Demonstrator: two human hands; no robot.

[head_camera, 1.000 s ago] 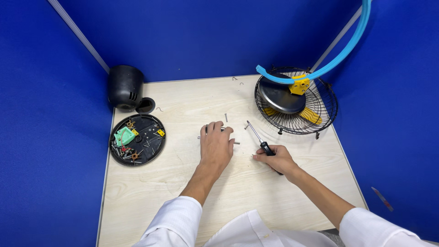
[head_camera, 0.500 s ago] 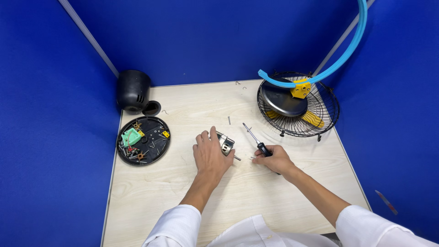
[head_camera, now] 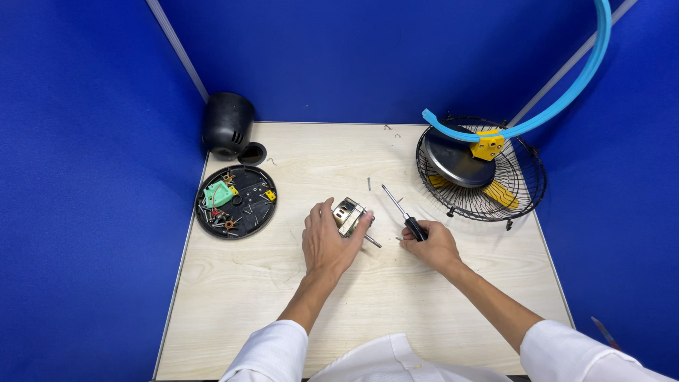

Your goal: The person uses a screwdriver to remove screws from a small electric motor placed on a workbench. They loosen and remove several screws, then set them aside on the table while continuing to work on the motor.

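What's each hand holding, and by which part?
Left hand grips the small silver metal motor block around its body; its shaft pokes out below. Right hand holds the black-handled screwdriver by the handle.

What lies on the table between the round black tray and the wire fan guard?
In the head view, between the round black tray and the wire fan guard lie the left hand holding a small metal motor, and the screwdriver.

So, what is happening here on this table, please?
A person in white sleeves works at a wooden table between blue walls. The left hand grips a small metal motor block with a shaft; the right hand holds a black-handled screwdriver, its tip pointing away. A round black tray on the left holds loose small parts, a black housing stands behind it, and a wire fan guard sits on the right.
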